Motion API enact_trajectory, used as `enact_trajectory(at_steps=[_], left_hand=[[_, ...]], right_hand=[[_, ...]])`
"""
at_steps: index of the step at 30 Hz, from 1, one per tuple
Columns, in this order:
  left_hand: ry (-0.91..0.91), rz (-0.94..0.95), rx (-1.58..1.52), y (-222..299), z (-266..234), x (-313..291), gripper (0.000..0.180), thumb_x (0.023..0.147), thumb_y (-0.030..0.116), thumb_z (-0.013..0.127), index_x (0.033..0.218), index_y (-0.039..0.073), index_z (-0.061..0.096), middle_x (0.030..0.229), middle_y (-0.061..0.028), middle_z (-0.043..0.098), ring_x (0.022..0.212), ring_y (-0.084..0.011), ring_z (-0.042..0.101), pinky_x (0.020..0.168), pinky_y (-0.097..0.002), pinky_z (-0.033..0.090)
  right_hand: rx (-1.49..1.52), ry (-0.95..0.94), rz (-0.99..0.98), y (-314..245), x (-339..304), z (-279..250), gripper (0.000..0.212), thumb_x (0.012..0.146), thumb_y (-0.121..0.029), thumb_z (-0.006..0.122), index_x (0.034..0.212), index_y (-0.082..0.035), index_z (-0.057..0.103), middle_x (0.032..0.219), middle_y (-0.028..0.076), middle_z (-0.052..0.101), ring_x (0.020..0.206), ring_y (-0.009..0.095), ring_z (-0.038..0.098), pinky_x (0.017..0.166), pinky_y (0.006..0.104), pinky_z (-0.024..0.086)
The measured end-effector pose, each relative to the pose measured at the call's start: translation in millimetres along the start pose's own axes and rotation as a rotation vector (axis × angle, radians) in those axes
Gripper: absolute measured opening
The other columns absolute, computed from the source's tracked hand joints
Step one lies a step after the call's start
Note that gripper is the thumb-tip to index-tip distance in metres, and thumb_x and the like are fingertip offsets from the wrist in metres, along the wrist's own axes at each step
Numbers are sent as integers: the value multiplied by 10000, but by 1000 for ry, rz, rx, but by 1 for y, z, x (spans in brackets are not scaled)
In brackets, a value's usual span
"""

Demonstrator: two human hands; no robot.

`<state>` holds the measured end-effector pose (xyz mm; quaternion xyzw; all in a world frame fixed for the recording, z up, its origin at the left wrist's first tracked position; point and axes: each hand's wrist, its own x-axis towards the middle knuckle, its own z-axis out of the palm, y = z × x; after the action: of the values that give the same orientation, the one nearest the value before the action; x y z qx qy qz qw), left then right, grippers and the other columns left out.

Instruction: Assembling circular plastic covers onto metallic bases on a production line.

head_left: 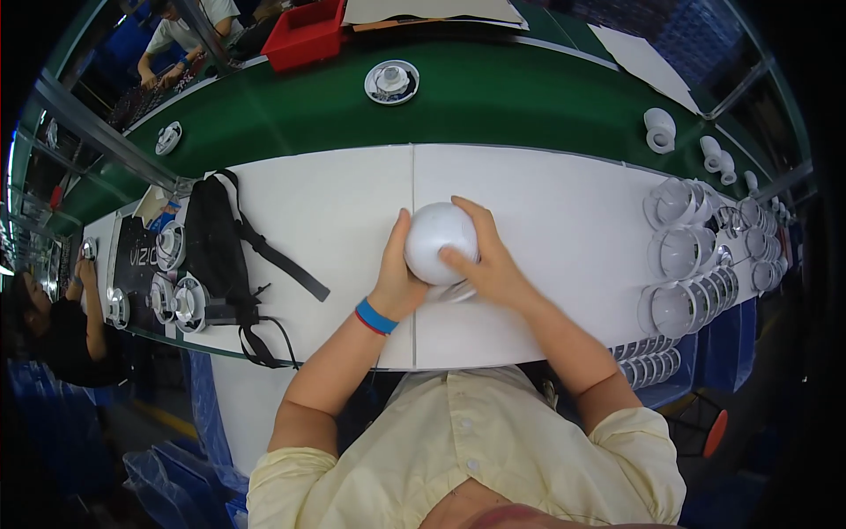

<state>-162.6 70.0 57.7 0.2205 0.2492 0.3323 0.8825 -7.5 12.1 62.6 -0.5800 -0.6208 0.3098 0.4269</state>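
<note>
A smooth white dome [441, 243] with a rounded top is held between my two hands, above the white table. My left hand [398, 273] wraps its left side, the thumb pointing up along it. On the other side, my right hand [492, 264] curls round the dome, fingers behind it and thumb pressed on its front. A pale curved rim [452, 292] shows just below the dome, between my hands; whether it belongs to the same piece I cannot tell.
The white table [352, 189] has a black strapped bag [216, 238] and round white fittings [189, 301] at left, with stacked clear-and-silver cups [674, 310] at right. Beyond runs a green conveyor belt [291, 110] carrying a round fitting [392, 82]. A red bin [304, 35] stands behind; two people work at left.
</note>
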Motion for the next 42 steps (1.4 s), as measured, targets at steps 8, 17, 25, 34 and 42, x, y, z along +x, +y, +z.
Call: enact_trajectory(at_steps=[8,17,25,34,42], left_hand=[[-37,-51,145,19,1,17,723,1007,622,248,1460,67,348,1384,-154,500,1242,-312,555,1031,-436,503],[8,277,616,-18,-38,54,549,1049,322,457,1464,-8,315,1466,-152,388,1094,-301,644,909,-336,555],[16,322,771,-15,-42,41,358,990,123,553,1301,-41,486,1488,-156,325,986,-241,681,795,-308,580],[-88,388,891,-18,-42,52,383,973,103,568,1319,-32,477,1444,-173,381,920,-222,684,758,-306,576],[313,1228,1241,5,-27,37,537,1040,246,389,1459,-75,288,1430,-257,403,1279,-347,491,1059,-436,394]], right_hand=[[483,-175,653,-27,55,-42,608,943,-446,570,1408,-79,434,1340,149,535,1228,272,540,1023,383,453],[566,565,371,141,221,-170,734,803,-466,764,1288,25,513,1144,160,625,1040,259,636,885,419,543],[-623,724,685,115,277,-190,739,830,-415,680,1361,37,438,1340,220,528,1277,365,476,1016,522,416],[365,133,351,157,317,-74,355,779,-4,614,1130,43,629,905,111,668,717,194,658,626,295,579],[407,-185,300,84,163,-28,230,821,-2,581,1032,59,649,868,117,689,688,188,689,607,306,590]])
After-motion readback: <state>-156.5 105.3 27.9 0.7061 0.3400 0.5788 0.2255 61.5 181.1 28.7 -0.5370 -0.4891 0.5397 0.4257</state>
